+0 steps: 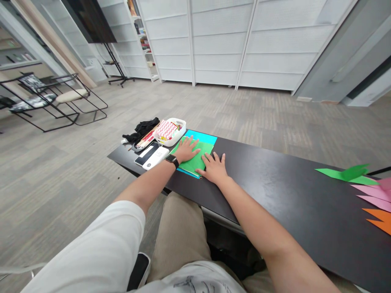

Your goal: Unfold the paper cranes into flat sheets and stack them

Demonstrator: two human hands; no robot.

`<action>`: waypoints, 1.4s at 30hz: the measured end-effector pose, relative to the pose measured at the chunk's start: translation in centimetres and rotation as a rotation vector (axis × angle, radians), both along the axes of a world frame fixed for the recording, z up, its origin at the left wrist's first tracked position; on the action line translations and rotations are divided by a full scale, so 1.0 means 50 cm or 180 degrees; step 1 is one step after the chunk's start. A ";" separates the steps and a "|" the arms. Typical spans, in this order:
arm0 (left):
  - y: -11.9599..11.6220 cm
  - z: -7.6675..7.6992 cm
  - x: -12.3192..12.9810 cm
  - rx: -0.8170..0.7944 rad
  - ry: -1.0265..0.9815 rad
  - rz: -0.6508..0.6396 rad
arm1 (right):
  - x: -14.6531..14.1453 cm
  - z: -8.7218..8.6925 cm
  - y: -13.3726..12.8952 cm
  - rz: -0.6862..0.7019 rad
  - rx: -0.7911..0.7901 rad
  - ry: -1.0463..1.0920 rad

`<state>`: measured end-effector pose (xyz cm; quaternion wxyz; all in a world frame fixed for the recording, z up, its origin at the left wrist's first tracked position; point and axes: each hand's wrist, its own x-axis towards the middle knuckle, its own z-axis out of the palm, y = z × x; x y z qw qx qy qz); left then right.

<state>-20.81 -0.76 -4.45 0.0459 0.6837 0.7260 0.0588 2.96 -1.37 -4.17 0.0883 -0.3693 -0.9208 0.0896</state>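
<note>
The smooth table (269, 191) bears green, apparently flat paper (192, 164) beneath the left hand (185, 150)

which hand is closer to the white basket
Left. The left hand lies spread on the green paper, close beside the white basket; the right hand is farther from it, at the paper's right edge.

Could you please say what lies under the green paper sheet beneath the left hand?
A bright blue sheet shows past the far and near edges of the green paper sheet; the rest beneath is covered.
</note>
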 end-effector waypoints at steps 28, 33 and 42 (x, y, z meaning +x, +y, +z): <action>-0.092 -0.011 -0.006 0.0210 0.0373 -0.0080 | 0.039 0.024 0.010 -0.0652 0.0155 0.0643; -0.101 0.005 -0.001 0.0419 0.0527 -0.0126 | 0.039 0.010 0.022 -0.0542 -0.0012 0.0538; -0.101 0.031 -0.023 0.0147 0.0405 -0.0300 | 0.030 0.010 0.030 -0.0461 -0.0001 0.0543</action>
